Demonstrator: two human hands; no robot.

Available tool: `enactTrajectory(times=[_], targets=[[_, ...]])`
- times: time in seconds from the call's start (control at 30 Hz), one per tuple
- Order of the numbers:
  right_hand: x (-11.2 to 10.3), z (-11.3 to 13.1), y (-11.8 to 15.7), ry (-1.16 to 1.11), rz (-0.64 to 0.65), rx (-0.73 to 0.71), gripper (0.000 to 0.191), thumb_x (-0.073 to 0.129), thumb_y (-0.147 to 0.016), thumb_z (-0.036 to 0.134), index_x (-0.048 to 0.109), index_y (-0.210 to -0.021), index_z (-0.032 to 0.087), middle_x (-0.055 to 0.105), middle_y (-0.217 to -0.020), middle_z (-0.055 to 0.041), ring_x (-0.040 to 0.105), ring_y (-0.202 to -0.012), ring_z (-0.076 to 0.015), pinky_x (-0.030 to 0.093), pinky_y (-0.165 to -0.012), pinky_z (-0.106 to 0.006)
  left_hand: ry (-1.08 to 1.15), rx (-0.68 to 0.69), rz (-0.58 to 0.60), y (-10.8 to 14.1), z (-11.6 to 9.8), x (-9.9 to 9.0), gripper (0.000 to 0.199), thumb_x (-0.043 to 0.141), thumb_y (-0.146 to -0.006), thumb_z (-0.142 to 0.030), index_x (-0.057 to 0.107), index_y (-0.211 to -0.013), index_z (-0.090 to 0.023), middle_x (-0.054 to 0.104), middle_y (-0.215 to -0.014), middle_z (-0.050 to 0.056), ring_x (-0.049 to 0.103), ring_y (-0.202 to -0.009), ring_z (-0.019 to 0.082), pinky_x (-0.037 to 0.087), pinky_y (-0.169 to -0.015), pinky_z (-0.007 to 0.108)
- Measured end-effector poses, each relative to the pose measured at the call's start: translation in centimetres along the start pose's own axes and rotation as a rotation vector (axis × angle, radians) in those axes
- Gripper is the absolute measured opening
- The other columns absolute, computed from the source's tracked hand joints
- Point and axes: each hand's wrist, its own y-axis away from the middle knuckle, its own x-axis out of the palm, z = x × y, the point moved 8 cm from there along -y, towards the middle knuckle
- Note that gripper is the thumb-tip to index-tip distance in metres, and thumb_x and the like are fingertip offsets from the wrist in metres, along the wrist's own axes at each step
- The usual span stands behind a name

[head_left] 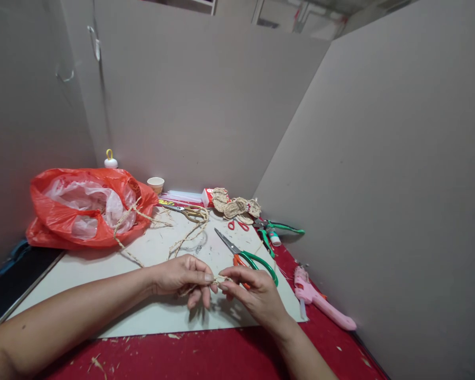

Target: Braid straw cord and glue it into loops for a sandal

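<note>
Between my two hands is a braided straw cord (220,279), its short end pinched on both sides above the white board (142,322). My left hand (186,277) closes thumb and forefinger on it, with the other fingers loosely curled. From the right, my right hand (255,295) grips the same piece between thumb and fingertips. More of the braid (182,240) loops over the board behind my left hand, and another length (121,243) hangs from the bag's side. Green-handled scissors (257,258) lie just behind my right hand, partly hidden by it.
A red plastic bag (55,227) stands at left. Along the back are a paper cup (155,184), gold scissors (188,212), woven straw pieces (235,207) and red-handled scissors (238,225). Green pliers (267,237) and a pink glue gun (322,303) lie at right, near the grey partition (380,158).
</note>
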Motion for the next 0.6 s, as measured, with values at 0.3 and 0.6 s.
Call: enactTrajectory(times=[0.3,0.6], targets=[[0.3,-0.9,-0.1,-0.174,0.018,0.130,0.028,0.073,-0.072,0.035,0.073,-0.096,0.020,0.069,-0.062,-0.0016,0.061,-0.051,-0.0143,0.048,-0.052,-0.025,0.092,0.017,0.019,0.0,-0.1,0.0,0.027,0.068,-0.077,-0.035,0.062,-0.081,-0.010,0.068,-0.060,0.005,0.056,-0.037,0.009,0.037,-0.035,0.016],[1.3,-0.7,-0.3,-0.346,0.032,0.128,0.015,0.072,-0.074,0.031,0.075,-0.084,0.020,0.070,-0.068,-0.0025,0.058,-0.050,-0.0106,0.048,-0.049,-0.021,0.103,0.014,0.026,-0.1,-0.3,0.8,0.030,0.070,-0.074,-0.038,0.062,-0.077,-0.010,0.068,-0.060,0.005,0.055,-0.037,0.008,0.037,-0.037,0.016]])
